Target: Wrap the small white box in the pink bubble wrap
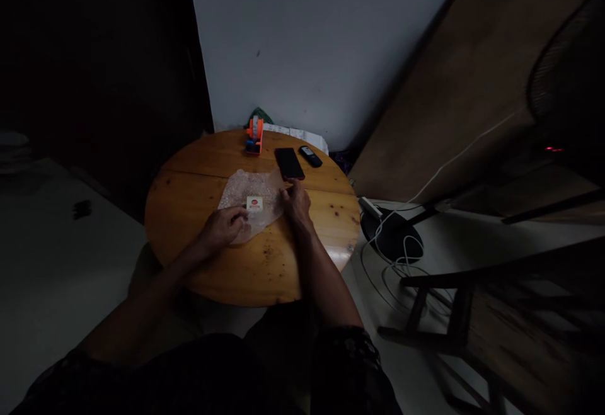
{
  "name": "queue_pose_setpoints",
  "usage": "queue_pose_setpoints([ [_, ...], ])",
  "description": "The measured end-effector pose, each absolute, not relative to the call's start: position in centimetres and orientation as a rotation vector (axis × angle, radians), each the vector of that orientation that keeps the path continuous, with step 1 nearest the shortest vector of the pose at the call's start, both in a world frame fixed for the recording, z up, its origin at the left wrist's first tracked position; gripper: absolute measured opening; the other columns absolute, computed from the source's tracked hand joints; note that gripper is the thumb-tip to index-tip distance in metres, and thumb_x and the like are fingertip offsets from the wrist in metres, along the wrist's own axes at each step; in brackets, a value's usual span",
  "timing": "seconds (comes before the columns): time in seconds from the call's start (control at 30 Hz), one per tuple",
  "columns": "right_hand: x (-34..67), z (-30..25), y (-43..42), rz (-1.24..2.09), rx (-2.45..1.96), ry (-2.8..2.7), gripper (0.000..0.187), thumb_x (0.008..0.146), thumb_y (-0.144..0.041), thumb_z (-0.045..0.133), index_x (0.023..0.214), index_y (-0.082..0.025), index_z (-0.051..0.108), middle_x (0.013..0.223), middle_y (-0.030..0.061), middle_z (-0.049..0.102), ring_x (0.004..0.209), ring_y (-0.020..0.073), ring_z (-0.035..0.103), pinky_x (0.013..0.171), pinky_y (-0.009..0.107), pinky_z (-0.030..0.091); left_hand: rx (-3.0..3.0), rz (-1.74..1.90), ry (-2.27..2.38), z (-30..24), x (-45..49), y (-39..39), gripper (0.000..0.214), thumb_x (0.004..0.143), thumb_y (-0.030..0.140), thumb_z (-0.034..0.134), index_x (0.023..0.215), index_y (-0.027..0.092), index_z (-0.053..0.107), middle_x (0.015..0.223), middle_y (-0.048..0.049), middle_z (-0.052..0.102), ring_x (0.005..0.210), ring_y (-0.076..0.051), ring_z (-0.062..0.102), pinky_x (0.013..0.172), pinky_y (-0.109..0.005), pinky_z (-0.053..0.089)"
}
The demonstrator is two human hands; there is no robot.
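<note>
**Small box on bubble wrap, both hands at it**

The small white box lies on the middle of the bubble wrap sheet on the round wooden counter. The left hand has curled fingers touching the box's left edge; a grasp cannot be confirmed. The right hand has bent fingers on the wrap's right edge, hold unclear. The box's red label is unreadable. A black phone lies just beyond the wrap

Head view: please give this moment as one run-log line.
left hand: at small white box with red label | right hand: on clear bubble-wrap sheet | round wooden table: black phone, orange tape dispenser
</note>
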State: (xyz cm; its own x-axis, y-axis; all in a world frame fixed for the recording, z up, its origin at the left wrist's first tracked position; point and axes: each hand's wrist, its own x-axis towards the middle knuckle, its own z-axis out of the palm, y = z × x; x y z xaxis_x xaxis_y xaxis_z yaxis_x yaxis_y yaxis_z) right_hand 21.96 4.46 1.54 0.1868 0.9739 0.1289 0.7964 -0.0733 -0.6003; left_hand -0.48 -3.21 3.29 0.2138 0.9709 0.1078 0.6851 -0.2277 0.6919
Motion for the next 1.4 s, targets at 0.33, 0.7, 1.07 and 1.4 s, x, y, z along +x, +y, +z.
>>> queue_pose_setpoints([
  [0.33,22.3,0.7,4.4,0.27,-1.757,-1.69,0.052,0.083,-0.015,0.053,0.135,-0.019,0.054,0.12,0.0095,0.069,0.101,0.0237,0.064,0.095,0.04,0.045,2.436,0.688,1.173,1.6,1.2,-5.3,0.024,0.09,0.013,0.053,0.096,0.02,0.075,0.112,-0.0075,0.071,0.107,-0.024,0.061,0.098,-0.04,0.051],
  [0.7,22.9,2.0,4.5,0.244,-1.575,-1.823,0.03,0.079,-0.009,0.051,0.102,-0.018,0.068,0.126,0.0136,0.063,0.117,0.0285,0.058,0.103,0.045,0.043,2.462,0.539,1.022,1.1,1.9,-5.1,0.032,0.084,0.004,0.046,0.1,0.02,0.07,0.125,-0.0061,0.069,0.118,-0.023,0.059,0.105,-0.04,0.049],
  [1.07,20.4,4.1,3.1,0.406,-1.421,-2.421,0.047,0.077,-0.033,0.078,0.123,-0.023,0.07,0.16,0.0148,0.039,0.147,0.037,0.035,0.116,0.058,0.03,2.523,0.36,1.211,1.6,3.5,-5.5,0.049,0.088,0.015,0.05,0.134,0.025,0.062,0.145,-0.0058,0.059,0.121,-0.03,0.053,0.102,-0.046,0.05],
  [1.4,26.1,5.4,-0.1,0.082,-1.412,-2.034,0.036,0.083,-0.039,0.072,0.112,-0.02,0.066,0.155,0.0158,0.046,0.148,0.0322,0.036,0.118,0.054,0.028,2.52,0.292,1.246,2.2,3.9,-5.3,0.043,0.087,0.017,0.052,0.127,0.023,0.067,0.141,-0.0068,0.061,0.123,-0.031,0.053,0.1,-0.045,0.05],
])
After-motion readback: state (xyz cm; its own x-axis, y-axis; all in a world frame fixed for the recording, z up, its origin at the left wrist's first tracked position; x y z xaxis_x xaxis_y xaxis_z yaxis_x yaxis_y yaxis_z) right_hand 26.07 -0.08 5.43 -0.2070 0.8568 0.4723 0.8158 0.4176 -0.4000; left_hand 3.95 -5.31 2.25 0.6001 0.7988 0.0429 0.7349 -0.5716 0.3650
